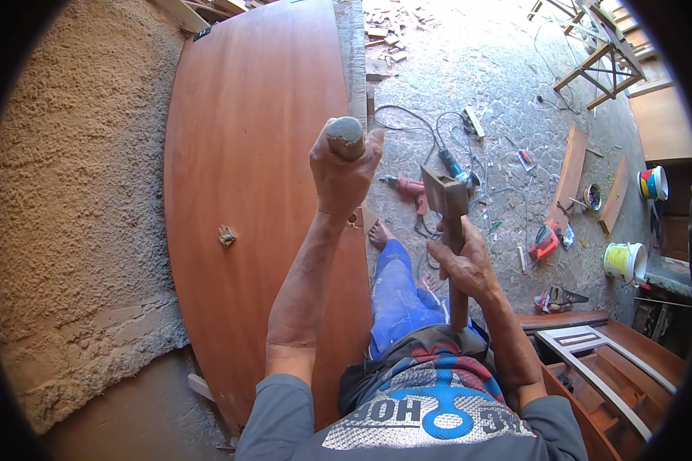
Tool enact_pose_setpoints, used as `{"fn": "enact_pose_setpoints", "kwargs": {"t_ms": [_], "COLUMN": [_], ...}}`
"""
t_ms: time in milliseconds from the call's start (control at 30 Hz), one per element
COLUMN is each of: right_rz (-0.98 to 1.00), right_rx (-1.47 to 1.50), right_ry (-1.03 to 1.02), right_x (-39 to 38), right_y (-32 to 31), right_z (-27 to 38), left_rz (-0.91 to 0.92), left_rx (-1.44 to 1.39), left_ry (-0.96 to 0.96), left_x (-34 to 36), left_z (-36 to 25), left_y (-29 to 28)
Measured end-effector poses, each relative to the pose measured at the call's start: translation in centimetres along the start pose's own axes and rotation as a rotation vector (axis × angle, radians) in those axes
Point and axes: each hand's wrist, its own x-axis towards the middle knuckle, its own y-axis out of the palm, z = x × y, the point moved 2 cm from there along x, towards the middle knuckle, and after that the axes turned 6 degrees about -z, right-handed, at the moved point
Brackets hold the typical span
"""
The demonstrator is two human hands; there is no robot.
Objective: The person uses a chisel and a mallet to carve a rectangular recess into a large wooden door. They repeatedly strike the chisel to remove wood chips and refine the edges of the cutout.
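My left hand (346,173) is closed round an upright tool with a round, worn grey handle end (346,134). Its lower part is hidden by my fist, over the right side of a large reddish-brown wooden panel (261,138). In my right hand (469,261) is a hammer (447,196), gripped by its wooden handle, its blocky head up and level with my left wrist. A small clump of wood chips (225,236) lies on the panel. Near its right edge, past my left forearm, shows a notched wooden piece (359,220) with a hole.
A rough wall (92,154) runs along the left. On the floor at right lie a red drill (411,186), a teal power tool (454,163), cords, planks (569,173), a red jigsaw-like tool (544,240) and a handsaw (565,298). Buckets (625,263) and a wooden stand (603,69) are farther right.
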Motion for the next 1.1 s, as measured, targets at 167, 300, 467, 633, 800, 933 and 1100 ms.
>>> {"fn": "enact_pose_setpoints", "kwargs": {"t_ms": [167, 300, 467, 633, 800, 933, 1100], "right_rz": [0.004, 0.007, 0.023, 0.052, 0.062, -0.035, -0.309], "right_rx": [-0.005, 0.013, -0.035, -0.036, -0.418, -0.529, -0.329], "right_ry": [-0.038, -0.027, -0.035, -0.041, -0.437, -0.733, -1.033], "right_x": [0.2, 0.3, 0.4, 0.5, 0.6, -0.1, -1.5], "right_y": [0.0, 0.3, 0.9, 1.5, 1.0, 1.1, 1.6], "right_z": [0.0, -0.2, 0.2, 2.1, 7.2, 14.9, 22.4], "left_rz": [0.0, -0.01, -0.023, 0.05, -0.034, -0.049, -0.057], "left_rx": [-0.066, -0.05, 0.012, -0.036, -0.074, 0.004, 0.048], "left_ry": [-0.059, -0.071, -0.061, -0.026, -0.03, 0.154, 0.068], "left_x": [0.4, 0.2, -0.3, 0.1, 0.0, -1.3, -1.1], "left_z": [0.4, 0.4, 0.7, -0.2, 2.1, -0.6, -0.3], "left_y": [-0.6, -0.8, -0.4, 0.9, -1.8, 0.4, 0.2]}}
